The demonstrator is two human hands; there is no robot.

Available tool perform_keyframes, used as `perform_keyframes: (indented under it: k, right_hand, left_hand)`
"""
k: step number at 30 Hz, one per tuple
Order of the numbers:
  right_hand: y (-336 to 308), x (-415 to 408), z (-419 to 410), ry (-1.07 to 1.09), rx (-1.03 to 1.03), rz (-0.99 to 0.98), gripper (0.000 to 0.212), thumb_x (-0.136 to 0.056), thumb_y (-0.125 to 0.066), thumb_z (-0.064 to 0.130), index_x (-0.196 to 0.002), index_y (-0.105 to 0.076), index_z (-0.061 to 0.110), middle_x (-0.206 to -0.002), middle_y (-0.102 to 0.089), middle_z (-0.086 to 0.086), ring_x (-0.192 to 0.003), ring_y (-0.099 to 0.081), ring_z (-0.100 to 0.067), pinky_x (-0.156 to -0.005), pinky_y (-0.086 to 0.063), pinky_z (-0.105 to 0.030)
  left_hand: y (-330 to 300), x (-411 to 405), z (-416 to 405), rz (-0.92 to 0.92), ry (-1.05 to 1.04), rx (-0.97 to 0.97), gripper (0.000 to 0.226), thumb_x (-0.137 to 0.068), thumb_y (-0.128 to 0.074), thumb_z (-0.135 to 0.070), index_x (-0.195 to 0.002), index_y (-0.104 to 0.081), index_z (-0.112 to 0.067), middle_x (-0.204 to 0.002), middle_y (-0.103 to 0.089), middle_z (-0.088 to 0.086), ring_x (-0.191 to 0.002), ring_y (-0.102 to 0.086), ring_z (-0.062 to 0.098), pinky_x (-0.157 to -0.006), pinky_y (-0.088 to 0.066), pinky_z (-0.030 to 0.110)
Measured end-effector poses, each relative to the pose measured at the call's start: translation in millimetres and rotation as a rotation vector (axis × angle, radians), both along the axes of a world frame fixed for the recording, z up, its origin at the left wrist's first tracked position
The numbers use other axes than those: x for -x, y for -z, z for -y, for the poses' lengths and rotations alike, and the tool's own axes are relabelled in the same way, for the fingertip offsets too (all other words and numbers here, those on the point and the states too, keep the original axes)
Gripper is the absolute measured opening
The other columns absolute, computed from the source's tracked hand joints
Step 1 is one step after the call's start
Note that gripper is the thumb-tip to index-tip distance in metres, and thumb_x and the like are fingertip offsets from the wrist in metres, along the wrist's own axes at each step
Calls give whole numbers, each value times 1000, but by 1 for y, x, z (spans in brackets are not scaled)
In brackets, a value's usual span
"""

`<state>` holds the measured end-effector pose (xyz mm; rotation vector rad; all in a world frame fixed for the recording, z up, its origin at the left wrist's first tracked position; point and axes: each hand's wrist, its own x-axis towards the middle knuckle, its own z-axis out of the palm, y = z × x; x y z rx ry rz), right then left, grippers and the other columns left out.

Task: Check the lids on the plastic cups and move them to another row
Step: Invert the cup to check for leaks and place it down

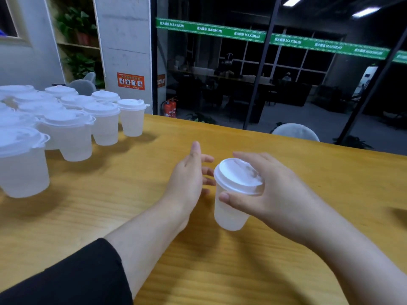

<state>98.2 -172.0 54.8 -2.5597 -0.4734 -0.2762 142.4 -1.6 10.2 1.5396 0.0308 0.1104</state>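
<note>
Wooden table [330,172], dark glass wall [242,84]

Red fire extinguisher [170,108] beyond table [132,194]

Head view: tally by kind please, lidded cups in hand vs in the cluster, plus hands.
Lidded cup in hand, gripped by the right hand: 1
Lidded cups in the cluster on the table: at least 12 visible; the frame edge crops more
Hands, counting the open left hand: 2
Total: at least 15
</note>
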Motion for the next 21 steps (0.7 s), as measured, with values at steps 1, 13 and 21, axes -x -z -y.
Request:
perform_keyframes:
  k: [1, 13, 21]
  right_hand:
    - [0, -1, 0, 23, -60, -20, 81, -73, -70, 72, -146, -41, 51, -133, -46, 32, -121, -45, 9, -94, -40, -20]
    - [-5, -2, 12, 16, -603, 37, 79, -67, -79, 75, -136, -54, 45, -121, -65, 24, -104, -58, 16, -75, -42, 0]
    - [-3, 5, 16, -76, -433, 54, 61, -73, -67, 70, -130, -54, 54, -123, -59, 32, -120, -52, 12, -86, -40, -2]
  left_hand:
    - [0, 0, 0, -45, 9, 42, 67, -104, -24, -66, -108, -72, -20, -98, -78, 9, -91, -74, 25, -81, -60, 43]
    - [-12, 28, 23, -356, 376, 641, 43, -93, -63, -57, -97, -78, -18, -82, -67, 8, -60, -55, 22, -50, -49, 28]
    - [-11, 36, 29, -371, 274, 549, 35, -94, -64, -52, -96, -74, -19, -70, -62, 3, -50, -49, 17, -41, -32, 23]
